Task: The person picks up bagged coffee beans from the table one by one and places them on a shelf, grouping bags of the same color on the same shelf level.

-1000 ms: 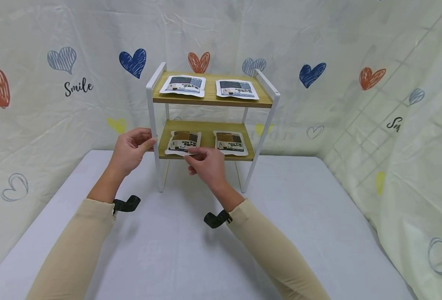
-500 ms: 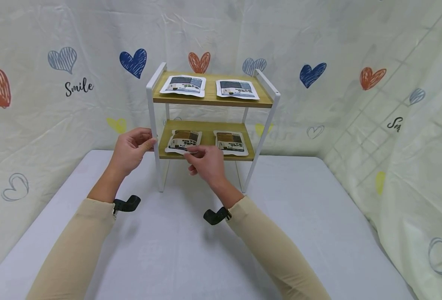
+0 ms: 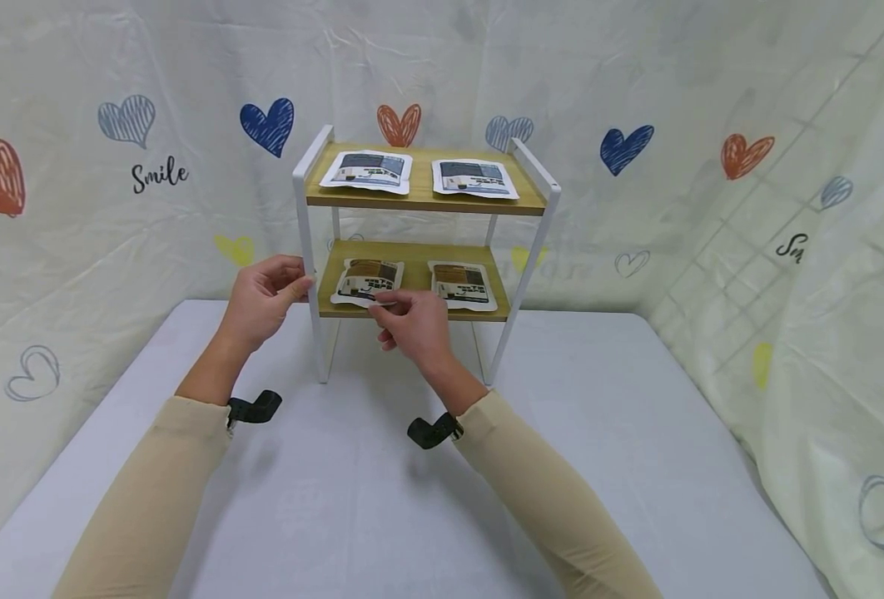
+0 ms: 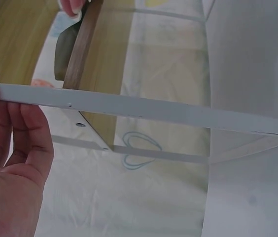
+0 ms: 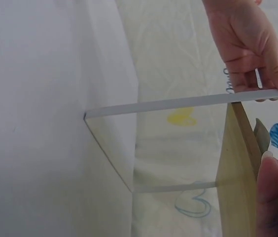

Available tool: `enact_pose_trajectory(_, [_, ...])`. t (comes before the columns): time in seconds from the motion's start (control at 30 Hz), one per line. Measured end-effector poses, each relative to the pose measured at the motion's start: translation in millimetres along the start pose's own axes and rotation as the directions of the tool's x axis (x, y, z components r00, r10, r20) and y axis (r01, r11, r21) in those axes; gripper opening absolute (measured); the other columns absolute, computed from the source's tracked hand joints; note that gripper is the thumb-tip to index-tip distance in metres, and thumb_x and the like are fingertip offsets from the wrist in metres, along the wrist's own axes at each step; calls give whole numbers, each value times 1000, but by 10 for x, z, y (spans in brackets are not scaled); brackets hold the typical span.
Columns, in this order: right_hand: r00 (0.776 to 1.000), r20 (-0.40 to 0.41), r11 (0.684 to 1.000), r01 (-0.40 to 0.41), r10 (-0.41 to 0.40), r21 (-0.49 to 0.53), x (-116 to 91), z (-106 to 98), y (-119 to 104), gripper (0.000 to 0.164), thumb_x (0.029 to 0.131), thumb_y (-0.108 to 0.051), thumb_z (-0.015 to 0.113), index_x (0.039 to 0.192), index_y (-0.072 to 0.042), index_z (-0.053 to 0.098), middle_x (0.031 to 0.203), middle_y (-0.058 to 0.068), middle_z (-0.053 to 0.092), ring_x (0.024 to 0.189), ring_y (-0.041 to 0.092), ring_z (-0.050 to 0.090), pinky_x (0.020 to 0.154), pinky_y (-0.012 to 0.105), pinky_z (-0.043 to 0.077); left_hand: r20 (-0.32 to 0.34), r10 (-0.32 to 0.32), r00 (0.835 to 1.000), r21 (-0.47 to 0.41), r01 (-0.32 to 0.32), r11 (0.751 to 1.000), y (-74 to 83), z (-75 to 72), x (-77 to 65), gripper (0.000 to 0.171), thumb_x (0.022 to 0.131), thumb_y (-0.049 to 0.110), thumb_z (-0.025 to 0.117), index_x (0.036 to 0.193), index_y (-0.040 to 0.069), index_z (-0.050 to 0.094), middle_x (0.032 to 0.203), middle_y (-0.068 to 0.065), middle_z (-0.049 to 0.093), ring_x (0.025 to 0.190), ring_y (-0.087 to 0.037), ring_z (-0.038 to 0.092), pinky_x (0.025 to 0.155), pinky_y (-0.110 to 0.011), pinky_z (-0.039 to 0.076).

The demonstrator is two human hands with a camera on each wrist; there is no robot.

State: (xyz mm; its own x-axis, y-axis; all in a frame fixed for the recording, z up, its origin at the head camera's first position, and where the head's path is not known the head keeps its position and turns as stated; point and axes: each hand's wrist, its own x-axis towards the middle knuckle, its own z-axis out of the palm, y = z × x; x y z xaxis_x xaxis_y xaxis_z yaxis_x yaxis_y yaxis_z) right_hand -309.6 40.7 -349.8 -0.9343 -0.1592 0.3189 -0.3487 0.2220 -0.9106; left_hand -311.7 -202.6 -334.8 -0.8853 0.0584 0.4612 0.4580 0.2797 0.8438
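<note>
A two-tier rack with white metal legs and wooden shelves stands on the table. My left hand grips the rack's front left leg beside the lower shelf, thumb on one side and fingers behind it, as the left wrist view also shows. With thumb and forefinger, my right hand pinches the front right corner of a flat pouch with a brown and black print, at the left of the lower shelf. A similar pouch lies to its right, its near left corner close behind my right hand.
On the upper shelf lie two white pouches with blue print, one on the left and one on the right. A white cloth covers the table. A heart-patterned curtain hangs behind and at the sides.
The pouch in my right hand has shifted slightly back on the lower shelf, and that hand rose a little with it. My left hand keeps its place on the leg.
</note>
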Motion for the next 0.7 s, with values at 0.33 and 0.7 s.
enact_pose_trajectory(0.33, [1000,-11,1000,4,-4,10,-10,32,39,21,93,-17,76,112,-8,79,73,10,72,50,15,66,54,35,62,-54,-3,999,20,4,1000,-43,22,-30,33,98,23,70,125,6,70,106,7,72,96,-10,70,82,-16,59])
enact_pose_trajectory(0.7, [993,-46,990,115,-112,84,-161,-52,90,22,95,-19,75,112,-5,78,77,22,69,52,19,66,54,37,62,-100,38,994,139,-24,990,-39,101,-130,29,100,24,68,122,6,70,107,-9,69,92,-9,64,83,-8,54])
